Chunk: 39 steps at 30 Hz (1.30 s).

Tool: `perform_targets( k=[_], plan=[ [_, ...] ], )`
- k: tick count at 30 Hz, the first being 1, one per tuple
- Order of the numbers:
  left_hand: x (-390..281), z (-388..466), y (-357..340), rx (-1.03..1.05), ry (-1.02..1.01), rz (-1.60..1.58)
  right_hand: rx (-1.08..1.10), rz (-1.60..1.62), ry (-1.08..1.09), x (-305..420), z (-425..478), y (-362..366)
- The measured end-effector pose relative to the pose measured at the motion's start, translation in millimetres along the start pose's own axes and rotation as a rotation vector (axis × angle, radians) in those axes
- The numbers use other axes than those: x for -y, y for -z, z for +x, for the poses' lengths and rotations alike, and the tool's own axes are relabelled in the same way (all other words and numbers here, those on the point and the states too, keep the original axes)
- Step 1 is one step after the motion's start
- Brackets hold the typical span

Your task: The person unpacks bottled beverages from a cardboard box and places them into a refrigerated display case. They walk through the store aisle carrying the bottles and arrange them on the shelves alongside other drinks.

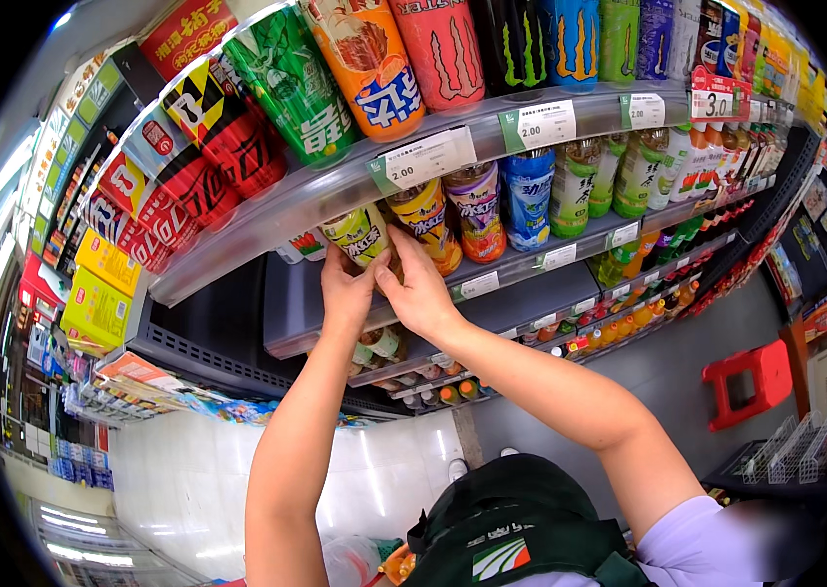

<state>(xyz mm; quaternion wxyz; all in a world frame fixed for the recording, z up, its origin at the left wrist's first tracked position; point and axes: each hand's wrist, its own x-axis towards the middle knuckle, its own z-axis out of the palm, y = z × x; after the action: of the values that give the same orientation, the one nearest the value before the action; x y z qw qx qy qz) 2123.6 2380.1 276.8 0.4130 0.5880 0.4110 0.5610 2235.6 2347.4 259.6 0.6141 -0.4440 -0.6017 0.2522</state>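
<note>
Both hands are around a bottled drink with a yellow-green label (356,236) at the left end of the second shelf (296,323), under the lip of the top shelf. My left hand (349,290) grips its left side, and my right hand (413,282) its right side, thumbs close together in front. The bottle's cap is hidden by the top shelf. Just right of my right fingers stands a bottle with a yellow-orange label (424,224). Beyond it come a purple-labelled bottle (475,209), a blue-wrapped bottle (528,198) and green-labelled tea bottles (575,187).
Drink cans, including red Coca-Cola (197,172) and black Monster (514,44), line the top shelf above my hands. Its plastic front strip (343,198) holds price tags (424,165). Lower shelves carry more bottles (608,334). A red plastic stool (751,381) stands on the floor at right.
</note>
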Motion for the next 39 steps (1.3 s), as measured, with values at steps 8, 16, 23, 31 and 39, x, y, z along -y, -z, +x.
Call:
perform_targets(
  k=[8, 16, 23, 31, 39],
  plan=[
    [-11, 8, 26, 0.059, 0.179, -0.193, 0.064, -0.041, 0.002, 12, 6, -11],
    [-39, -29, 49, 0.230, 0.390, -0.291, 0.193, -0.083, -0.111, 45, -40, -6],
    [3, -132, 41, 0.347, 0.442, -0.255, 0.163, -0.216, -0.175, 29, -136, 16],
    [136, -176, 32, 0.446, 0.830, -0.148, 0.132, -0.197, -0.587, -86, -222, 2],
    [184, -108, 6, 0.375, 0.675, 0.011, 0.005, -0.344, -0.546, -159, -156, -19]
  ],
)
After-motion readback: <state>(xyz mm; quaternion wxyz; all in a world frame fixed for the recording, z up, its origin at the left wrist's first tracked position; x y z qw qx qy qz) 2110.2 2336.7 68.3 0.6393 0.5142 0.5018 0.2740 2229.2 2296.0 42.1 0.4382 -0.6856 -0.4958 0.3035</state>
